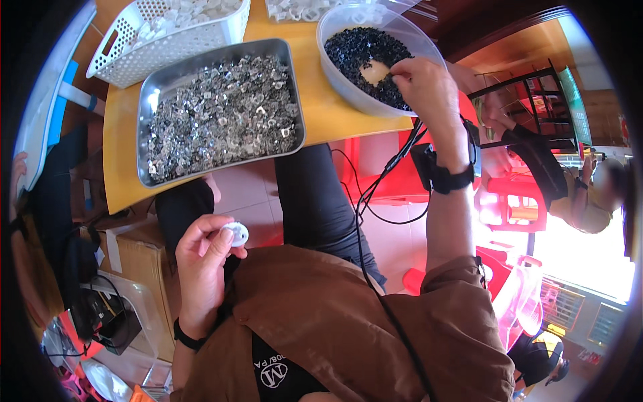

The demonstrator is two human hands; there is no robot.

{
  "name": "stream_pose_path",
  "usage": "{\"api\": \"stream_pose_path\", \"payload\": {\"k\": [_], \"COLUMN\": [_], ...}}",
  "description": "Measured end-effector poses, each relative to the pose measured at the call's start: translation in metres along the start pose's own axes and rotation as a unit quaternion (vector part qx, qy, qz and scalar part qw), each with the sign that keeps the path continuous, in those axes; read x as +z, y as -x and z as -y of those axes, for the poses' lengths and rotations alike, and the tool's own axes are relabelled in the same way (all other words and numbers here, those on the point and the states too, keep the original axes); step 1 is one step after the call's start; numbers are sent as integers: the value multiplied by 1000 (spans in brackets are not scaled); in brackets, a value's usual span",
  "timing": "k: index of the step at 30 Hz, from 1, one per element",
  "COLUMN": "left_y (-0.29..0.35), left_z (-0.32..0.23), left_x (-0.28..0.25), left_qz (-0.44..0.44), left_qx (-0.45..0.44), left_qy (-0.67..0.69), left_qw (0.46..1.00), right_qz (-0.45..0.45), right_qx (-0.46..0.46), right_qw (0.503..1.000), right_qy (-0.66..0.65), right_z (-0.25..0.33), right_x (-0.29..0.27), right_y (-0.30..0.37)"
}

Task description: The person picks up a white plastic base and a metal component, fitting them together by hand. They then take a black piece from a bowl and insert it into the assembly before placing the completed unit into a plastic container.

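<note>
Currently, a small round white plastic piece [238,234] is pinched between the thumb and fingers of the left hand [204,253], held near the lap and apart from the yellow wooden surface [122,157]. At the translucent plastic tub [349,96], the right hand [430,86] is placed over small black pieces [353,48], its thumb and forefinger nearly closed; whether one is gripped cannot be told. Black pieces are probably best taken lightly by the fingertips, with the white piece steadied and the dangling black cables [376,191] held clear of the tub.
</note>
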State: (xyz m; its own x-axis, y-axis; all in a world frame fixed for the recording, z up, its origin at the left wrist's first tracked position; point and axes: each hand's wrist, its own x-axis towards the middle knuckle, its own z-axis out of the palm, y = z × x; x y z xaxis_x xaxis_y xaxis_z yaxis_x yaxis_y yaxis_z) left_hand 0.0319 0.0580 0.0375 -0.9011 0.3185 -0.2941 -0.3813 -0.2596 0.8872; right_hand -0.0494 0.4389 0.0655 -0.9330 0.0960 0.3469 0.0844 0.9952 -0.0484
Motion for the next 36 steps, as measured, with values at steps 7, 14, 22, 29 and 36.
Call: {"api": "stream_pose_path", "payload": {"k": [7, 14, 22, 29, 36], "left_y": [0, -3, 0, -3, 0], "left_z": [0, -3, -3, -2, -7], "left_x": [-4, -1, 1, 3, 7], "left_qz": [-15, -6, -2, 8, 21], "left_qx": [-23, -11, -26, -34, -37], "left_qy": [-5, -18, -22, -23, -37], "left_qw": [1000, 1000, 999, 999, 998], "right_qz": [177, 191, 161, 173, 103], "right_qx": [19, -12, 0, 115, 133], "right_qw": [984, 981, 987, 949, 923], "right_qy": [15, 20, 3, -238, -345], "right_z": [5, 2, -9, -8, -4], "right_x": [26, 50, 44, 20, 12], "right_y": [-30, -42, -35, -34, -28]}}
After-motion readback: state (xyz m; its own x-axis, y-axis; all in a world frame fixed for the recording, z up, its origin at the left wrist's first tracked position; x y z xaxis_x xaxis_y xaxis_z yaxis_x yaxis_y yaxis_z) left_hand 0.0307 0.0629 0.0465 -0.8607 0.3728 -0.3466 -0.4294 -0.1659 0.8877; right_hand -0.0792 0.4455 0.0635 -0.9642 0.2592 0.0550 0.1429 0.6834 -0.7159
